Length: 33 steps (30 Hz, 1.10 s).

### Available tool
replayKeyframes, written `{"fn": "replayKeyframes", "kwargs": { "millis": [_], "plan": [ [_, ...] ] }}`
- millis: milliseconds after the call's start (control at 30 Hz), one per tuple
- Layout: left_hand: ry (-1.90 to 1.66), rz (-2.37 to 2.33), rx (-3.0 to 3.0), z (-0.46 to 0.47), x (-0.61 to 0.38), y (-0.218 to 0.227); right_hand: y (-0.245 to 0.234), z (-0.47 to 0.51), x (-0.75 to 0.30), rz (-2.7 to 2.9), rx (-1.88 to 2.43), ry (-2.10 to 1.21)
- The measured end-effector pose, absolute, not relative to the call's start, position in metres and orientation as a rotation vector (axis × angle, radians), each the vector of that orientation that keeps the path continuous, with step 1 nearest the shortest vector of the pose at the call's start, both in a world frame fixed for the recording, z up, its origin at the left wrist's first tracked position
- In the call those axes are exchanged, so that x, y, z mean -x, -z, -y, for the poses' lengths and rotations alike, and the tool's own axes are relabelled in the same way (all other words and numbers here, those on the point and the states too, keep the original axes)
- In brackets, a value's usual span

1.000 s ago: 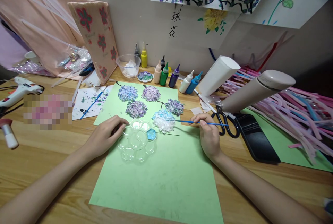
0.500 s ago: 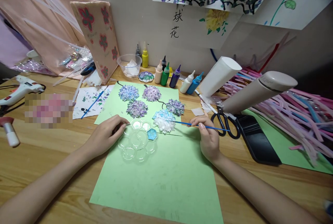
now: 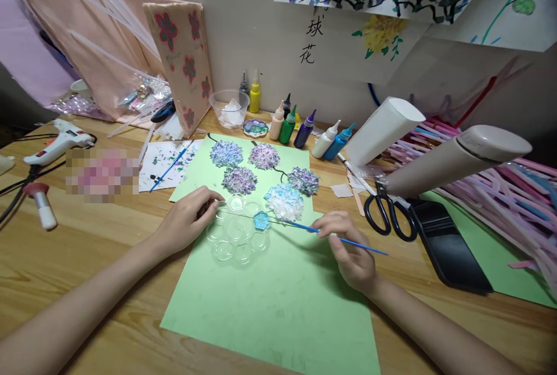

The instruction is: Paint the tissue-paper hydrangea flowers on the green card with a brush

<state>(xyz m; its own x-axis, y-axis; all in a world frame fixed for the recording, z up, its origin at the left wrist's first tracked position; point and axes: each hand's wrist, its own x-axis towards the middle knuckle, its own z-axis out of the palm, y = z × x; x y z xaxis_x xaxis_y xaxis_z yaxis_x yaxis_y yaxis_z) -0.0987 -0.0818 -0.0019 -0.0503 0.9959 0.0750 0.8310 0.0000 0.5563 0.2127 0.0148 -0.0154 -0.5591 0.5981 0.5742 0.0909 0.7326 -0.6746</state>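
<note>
My right hand [image 3: 350,253] pinches a blue paintbrush [image 3: 359,244], its tip pointing left, close beside the blue paint in one well of a clear flower-shaped palette [image 3: 224,250]. At the palette's upper left rim, my left hand [image 3: 187,218] is closed on the edge with thumb and fingers. Just above the brush lies a fluffy paper flower [image 3: 285,202], blue on top and white below. Several purple and blue flowers [image 3: 240,180] sit behind it on a green paper sheet [image 3: 270,311].
Paint bottles [image 3: 306,129] and a clear bowl [image 3: 229,109] stand along the wall. To the right are black-handled scissors [image 3: 389,215], a phone-like black object [image 3: 452,247] and a leaning grey bottle [image 3: 456,157]. A glue gun [image 3: 61,141] lies at left.
My right hand has drawn the brush tip off the white-and-blue flower, down and left toward the blue paint well. My left hand stays at the palette. The whole view has shifted slightly.
</note>
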Motion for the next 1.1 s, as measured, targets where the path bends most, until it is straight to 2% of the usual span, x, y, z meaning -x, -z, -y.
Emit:
{"fn": "replayKeyframes", "kwargs": {
  "millis": [200,700,800,967,1100],
  "plan": [
    [-0.726,-1.938,-1.892,0.083,0.096,-0.001,0.008,-0.009,-0.206,2.348,0.366,-0.72],
    [-0.728,-1.941,-1.89,0.083,0.096,0.0,0.012,-0.009,-0.209,2.35,0.316,-0.74],
    [-0.709,-1.935,-1.886,0.083,0.098,0.001,0.018,-0.011,-0.212,2.151,0.428,-0.769],
    [-0.682,-1.922,-1.869,0.083,0.1,0.0,0.026,-0.024,-0.212,1.465,0.665,-0.85],
    [-0.663,-1.916,-1.866,0.082,0.1,0.0,0.027,-0.032,-0.211,1.36,0.729,-0.936]
  ]
}}
